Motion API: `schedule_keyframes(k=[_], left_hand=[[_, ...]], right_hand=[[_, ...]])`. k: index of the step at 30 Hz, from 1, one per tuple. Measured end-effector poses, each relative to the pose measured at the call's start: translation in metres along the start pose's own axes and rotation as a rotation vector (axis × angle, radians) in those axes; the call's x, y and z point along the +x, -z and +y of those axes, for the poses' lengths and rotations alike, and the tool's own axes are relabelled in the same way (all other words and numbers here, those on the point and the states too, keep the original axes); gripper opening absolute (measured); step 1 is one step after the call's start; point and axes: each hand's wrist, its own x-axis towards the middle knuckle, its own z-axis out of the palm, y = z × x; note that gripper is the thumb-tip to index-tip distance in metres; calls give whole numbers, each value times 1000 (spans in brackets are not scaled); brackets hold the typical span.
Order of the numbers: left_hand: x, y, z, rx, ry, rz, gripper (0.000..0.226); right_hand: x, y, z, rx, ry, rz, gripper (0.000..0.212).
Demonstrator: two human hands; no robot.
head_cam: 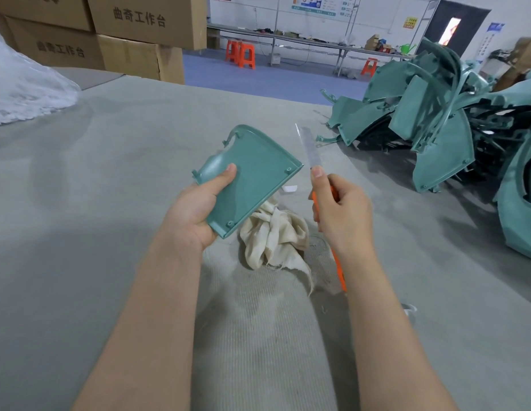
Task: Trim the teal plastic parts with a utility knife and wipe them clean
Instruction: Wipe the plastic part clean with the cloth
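Orange shows between the curled fingers of the right hand (341, 209), which grips the knife (307, 148) by its handle, with the thumb (317, 173) laid along the top at the base of the blade. The blade is run far out. The knife's long axis goes from the butt, below the wrist and near the person, up and away to the tip, leaning a little left.

The left hand (196, 209) holds a teal part (255, 176) above the table (110, 203). Its thumb (225, 176) presses on the upper face and the fingers are hidden underneath. The part is a flat, fan-shaped panel, with its rimmed inner face and small screw posts turned toward the camera. Its long axis runs from the corner at the palm away from the person to the rounded far end. One straight edge faces the blade, just beside it but apart.

A crumpled cream cloth (273, 235) lies on the table below and between the hands. A pile (436, 120) of more teal parts sits at the far right, and cardboard boxes (125, 34) stand at the far left.
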Motion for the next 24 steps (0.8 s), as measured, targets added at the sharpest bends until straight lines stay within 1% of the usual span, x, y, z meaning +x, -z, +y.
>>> schedule_keyframes(k=[3,8,13,17,24], left_hand=[[0,0,0,3,-36,5,35],[-2,-1,0,5,-101,1,28],[-2,0,1,18,-116,-9,28],[-2,-1,0,25,-135,6,23],[-3,-2,0,37,-128,20,22]], right_hand=[[1,0,2,-30,-3,-5,63],[2,-1,4,-43,-22,-34,62],[2,-1,4,-27,-32,-44,62],[2,1,4,-20,-34,-28,63],[2,-1,6,-40,-15,-62,64]])
